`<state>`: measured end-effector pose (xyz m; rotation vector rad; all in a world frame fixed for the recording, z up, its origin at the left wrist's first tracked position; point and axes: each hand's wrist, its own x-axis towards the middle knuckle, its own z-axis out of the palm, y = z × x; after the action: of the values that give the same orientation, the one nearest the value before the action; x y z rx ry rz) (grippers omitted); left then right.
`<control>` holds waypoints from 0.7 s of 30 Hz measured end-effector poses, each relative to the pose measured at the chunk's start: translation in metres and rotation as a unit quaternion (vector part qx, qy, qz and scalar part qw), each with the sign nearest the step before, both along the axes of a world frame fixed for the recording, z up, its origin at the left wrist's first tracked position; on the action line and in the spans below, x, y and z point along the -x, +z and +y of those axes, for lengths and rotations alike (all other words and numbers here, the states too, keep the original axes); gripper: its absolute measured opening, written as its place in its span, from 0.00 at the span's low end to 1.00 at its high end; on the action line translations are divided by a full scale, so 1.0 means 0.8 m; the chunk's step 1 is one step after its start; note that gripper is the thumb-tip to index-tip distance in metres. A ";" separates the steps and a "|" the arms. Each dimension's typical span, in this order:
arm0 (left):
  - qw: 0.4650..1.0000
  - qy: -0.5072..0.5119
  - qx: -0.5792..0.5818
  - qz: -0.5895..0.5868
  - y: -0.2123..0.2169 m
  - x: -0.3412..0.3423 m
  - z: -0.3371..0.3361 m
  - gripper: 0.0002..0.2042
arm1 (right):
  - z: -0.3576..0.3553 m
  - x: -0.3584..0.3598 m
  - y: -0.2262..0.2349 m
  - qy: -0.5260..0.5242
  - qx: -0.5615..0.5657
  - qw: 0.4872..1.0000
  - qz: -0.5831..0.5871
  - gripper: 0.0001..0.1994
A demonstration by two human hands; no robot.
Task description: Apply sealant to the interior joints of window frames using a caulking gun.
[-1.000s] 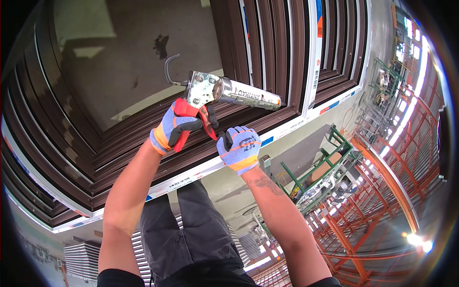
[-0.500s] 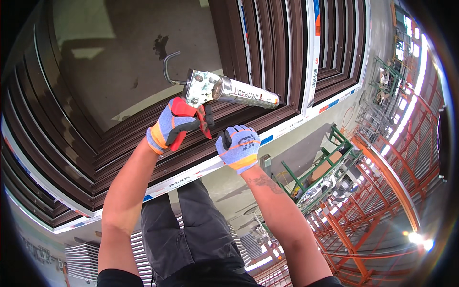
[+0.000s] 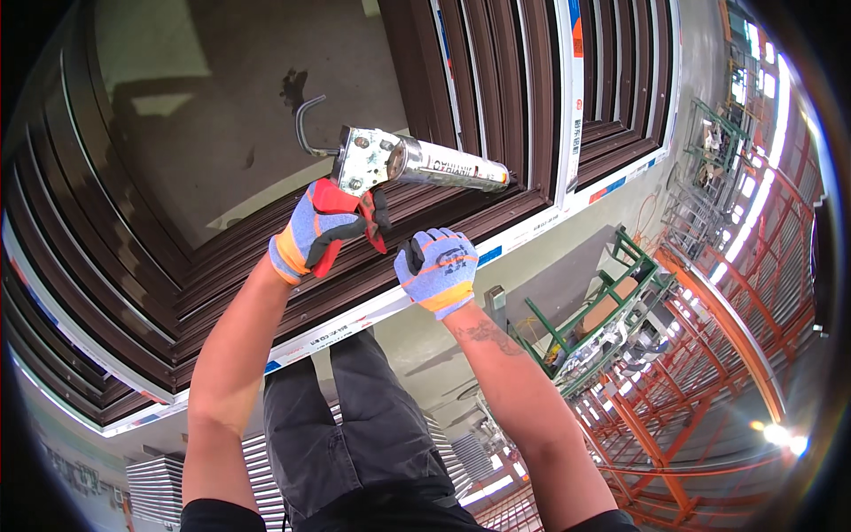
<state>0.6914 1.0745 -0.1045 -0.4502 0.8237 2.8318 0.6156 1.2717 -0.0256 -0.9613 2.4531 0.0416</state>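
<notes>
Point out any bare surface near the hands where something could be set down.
The grey panel inside the brown frame lies bare left of the caulking gun. The frame's ridged rails offer no flat spot. The left hand holds the gun's red handle; the right hand rests on the frame's near edge.

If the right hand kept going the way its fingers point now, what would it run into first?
Most likely the dark brown window frame: the right hand rests low on its profiles, fingers pointing up across them. Beyond lies the caulking gun held by the left hand, though depth is unclear.

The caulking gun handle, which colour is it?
Red, in the left hand, under the silver caulking gun; the head view shows it.
</notes>
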 end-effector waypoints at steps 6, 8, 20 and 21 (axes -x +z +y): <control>0.998 -0.013 0.068 0.007 0.005 -0.001 -0.002 0.09 | -0.001 0.000 0.001 -0.001 -0.019 1.000 -0.008 0.13; 0.998 -0.017 0.066 -0.011 0.014 -0.001 -0.002 0.11 | 0.000 0.001 0.002 -0.003 -0.022 1.000 -0.006 0.13; 0.998 0.003 0.057 -0.010 0.043 -0.006 -0.006 0.11 | -0.002 0.000 0.005 -0.017 -0.004 1.000 -0.003 0.12; 0.998 -0.003 0.049 -0.030 0.047 -0.005 -0.005 0.11 | -0.001 0.001 0.006 -0.019 -0.004 1.000 0.001 0.12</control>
<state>0.6954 1.0706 -0.0667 -0.5426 0.9524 2.7657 0.6148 1.2709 -0.0211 -0.9102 2.4714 0.0400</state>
